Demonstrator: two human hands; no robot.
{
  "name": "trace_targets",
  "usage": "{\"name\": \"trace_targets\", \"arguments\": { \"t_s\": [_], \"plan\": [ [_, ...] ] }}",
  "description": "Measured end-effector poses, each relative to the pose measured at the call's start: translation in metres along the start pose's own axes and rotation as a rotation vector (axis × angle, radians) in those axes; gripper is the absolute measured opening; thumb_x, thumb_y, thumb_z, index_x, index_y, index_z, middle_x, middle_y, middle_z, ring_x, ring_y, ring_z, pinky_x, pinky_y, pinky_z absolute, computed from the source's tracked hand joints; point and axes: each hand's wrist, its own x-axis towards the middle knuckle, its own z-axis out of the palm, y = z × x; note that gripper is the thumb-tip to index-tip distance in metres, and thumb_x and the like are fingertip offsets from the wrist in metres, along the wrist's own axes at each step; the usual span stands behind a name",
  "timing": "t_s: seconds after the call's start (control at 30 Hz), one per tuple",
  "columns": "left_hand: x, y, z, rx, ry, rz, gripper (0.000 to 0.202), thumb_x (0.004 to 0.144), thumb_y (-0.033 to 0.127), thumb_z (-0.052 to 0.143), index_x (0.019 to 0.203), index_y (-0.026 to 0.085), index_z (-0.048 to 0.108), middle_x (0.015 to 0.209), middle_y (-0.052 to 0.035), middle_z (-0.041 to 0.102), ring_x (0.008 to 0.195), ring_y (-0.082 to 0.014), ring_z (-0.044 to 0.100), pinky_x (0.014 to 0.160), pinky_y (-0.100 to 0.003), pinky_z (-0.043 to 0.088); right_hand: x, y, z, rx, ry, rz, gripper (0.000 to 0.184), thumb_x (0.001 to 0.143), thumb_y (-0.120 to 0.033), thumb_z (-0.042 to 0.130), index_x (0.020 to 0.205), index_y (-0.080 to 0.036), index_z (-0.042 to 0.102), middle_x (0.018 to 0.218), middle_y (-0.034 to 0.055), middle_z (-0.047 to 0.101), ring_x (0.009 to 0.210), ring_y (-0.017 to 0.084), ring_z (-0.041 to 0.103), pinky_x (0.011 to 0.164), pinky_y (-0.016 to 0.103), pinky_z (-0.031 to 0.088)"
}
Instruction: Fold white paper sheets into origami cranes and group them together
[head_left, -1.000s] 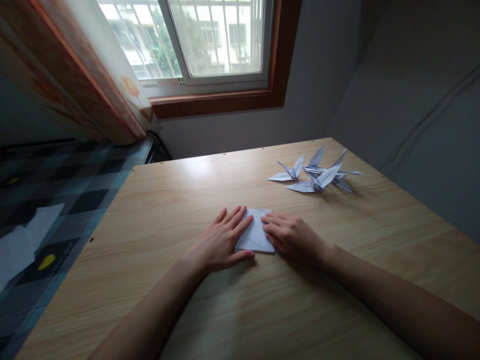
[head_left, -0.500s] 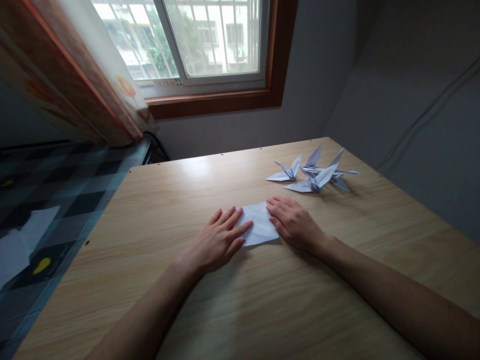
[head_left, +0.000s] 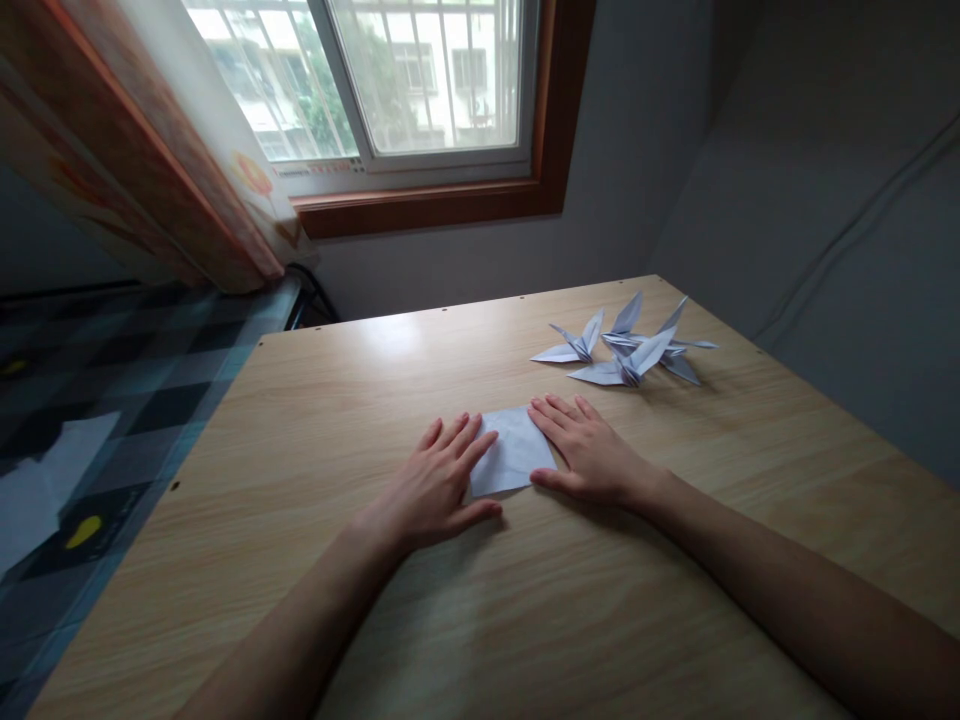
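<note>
A folded white paper point(head_left: 511, 455) lies flat on the wooden table point(head_left: 525, 620) between my hands. My left hand point(head_left: 439, 485) rests flat with its fingers stretched out over the paper's left edge. My right hand point(head_left: 589, 452) lies flat on the right edge, fingers extended toward the far side and thumb along the near edge. Both hands press the paper down and grip nothing.
Several folded white paper cranes point(head_left: 626, 350) sit in a cluster at the far right of the table. A window point(head_left: 390, 80) and a curtain point(head_left: 150, 150) are behind. A checked bed cover point(head_left: 97, 400) with white sheets point(head_left: 45, 480) lies to the left.
The paper has turned slightly on the table. My right hand slid from the paper's top to its right edge and flattened out. My left hand has barely moved.
</note>
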Motion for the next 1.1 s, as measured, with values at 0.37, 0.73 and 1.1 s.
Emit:
{"name": "trace_targets", "arguments": {
  "t_s": [0.37, 0.73, 1.1],
  "plan": [
    [0.003, 0.005, -0.003, 0.102, 0.156, 0.047, 0.052, 0.091, 0.058, 0.046, 0.114, 0.014, 0.063, 0.127, -0.0178, 0.063, 0.121, -0.0344, 0.057, 0.099, -0.050, 0.044, 0.002, -0.013, 0.005, 0.170, 0.199, -0.367, 0.020, 0.089, -0.030, 0.061, 0.102, -0.017, 0.068, 0.108, 0.0110, 0.070, 0.100, 0.024, 0.063, 0.089, 0.039, 0.050],
    [0.000, -0.003, -0.002, 0.086, 0.322, 0.241, 0.036, 0.090, 0.051, 0.054, 0.097, 0.017, 0.066, 0.106, -0.0087, 0.073, 0.102, -0.0263, 0.068, 0.083, -0.038, 0.051, 0.001, -0.009, 0.009, 0.254, 0.250, -0.314, 0.010, 0.091, -0.025, 0.060, 0.085, -0.017, 0.063, 0.099, 0.0094, 0.070, 0.094, 0.022, 0.065, 0.086, 0.036, 0.052],
    [-0.001, -0.006, -0.002, 0.045, 0.334, 0.246, 0.035, 0.089, 0.051, 0.056, 0.096, 0.018, 0.065, 0.104, -0.0088, 0.074, 0.101, -0.0242, 0.069, 0.082, -0.036, 0.052, 0.001, -0.012, 0.006, 0.241, 0.257, -0.249, 0.010, 0.089, -0.013, 0.053, 0.083, -0.017, 0.060, 0.093, 0.0100, 0.069, 0.088, 0.021, 0.063, 0.083, 0.036, 0.052]
  ]
}}
